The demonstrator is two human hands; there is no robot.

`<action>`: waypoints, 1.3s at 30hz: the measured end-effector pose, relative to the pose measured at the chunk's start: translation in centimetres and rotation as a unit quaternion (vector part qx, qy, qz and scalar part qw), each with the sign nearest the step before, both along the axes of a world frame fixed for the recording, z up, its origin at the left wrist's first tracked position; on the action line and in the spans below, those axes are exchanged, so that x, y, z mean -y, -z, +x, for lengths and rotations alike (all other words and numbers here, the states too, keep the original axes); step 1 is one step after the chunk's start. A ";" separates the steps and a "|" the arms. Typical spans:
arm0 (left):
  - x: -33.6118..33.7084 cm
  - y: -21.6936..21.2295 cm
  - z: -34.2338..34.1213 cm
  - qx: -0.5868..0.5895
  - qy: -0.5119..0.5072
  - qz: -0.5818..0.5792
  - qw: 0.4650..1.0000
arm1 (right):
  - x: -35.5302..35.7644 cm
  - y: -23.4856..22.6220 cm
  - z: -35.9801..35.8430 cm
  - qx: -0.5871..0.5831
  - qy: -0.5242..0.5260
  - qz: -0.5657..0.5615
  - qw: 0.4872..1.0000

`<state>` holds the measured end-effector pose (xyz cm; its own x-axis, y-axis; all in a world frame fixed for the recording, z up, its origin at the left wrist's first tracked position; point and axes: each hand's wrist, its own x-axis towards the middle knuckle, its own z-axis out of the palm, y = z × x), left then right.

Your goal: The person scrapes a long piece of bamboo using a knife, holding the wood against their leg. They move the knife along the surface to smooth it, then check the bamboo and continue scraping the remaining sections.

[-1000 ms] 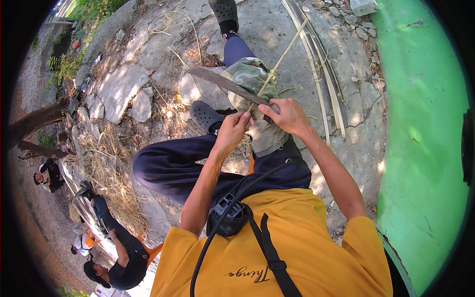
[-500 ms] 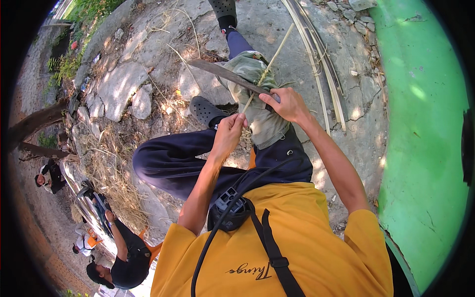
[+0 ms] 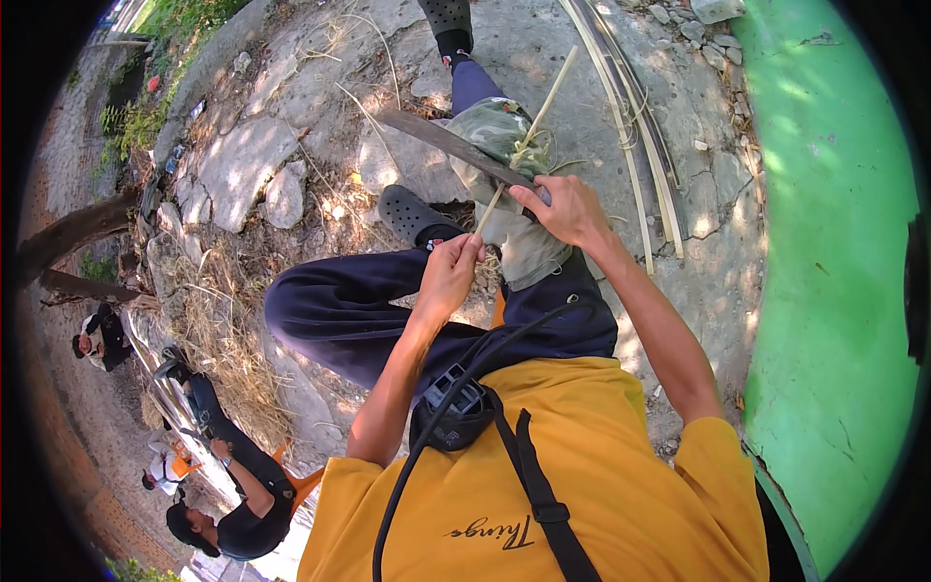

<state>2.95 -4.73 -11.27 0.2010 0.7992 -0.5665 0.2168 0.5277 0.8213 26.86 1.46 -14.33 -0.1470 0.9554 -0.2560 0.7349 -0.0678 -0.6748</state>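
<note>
My left hand (image 3: pixel 451 276) is closed, pinching the near end of a pale bamboo strip (image 3: pixel 549 100). The strip slants away over my right leg, and thin shavings (image 3: pixel 529 155) curl around its middle. My right hand (image 3: pixel 570 210) is wrapped around the handle end of a long dark-bladed knife (image 3: pixel 441 139). The blade points to the far left and crosses the strip, resting on or just above it. Beneath both lies a camouflage cloth (image 3: pixel 524 238) draped over my right knee and thigh. My fingers hide most of the knife's handle.
Long split strips (image 3: pixel 621 116) lie on the cracked concrete (image 3: pixel 713 199) to the right, beside a green wall (image 3: pixel 824 291). Dry straw (image 3: pixel 233 359) and broken slabs (image 3: pixel 242 175) cover the left. A co-worker in black (image 3: pixel 257 504) sits at the lower left.
My hands keep their hold on the strip and knife, with little visible movement. The whole view has shifted slightly. At the lower left, the co-worker's arm and body have changed position.
</note>
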 end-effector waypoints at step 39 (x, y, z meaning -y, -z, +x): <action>-0.1 -1.3 0.2 -0.101 0.024 0.078 0.992 | 0.3 -2.7 -0.9 0.000 -0.042 -0.024 0.999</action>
<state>3.17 -4.59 -9.97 0.1361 0.8726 -0.4690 0.4062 0.3827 0.8298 26.00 1.19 -11.65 -0.2269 0.9264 -0.3006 0.7388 -0.0374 -0.6729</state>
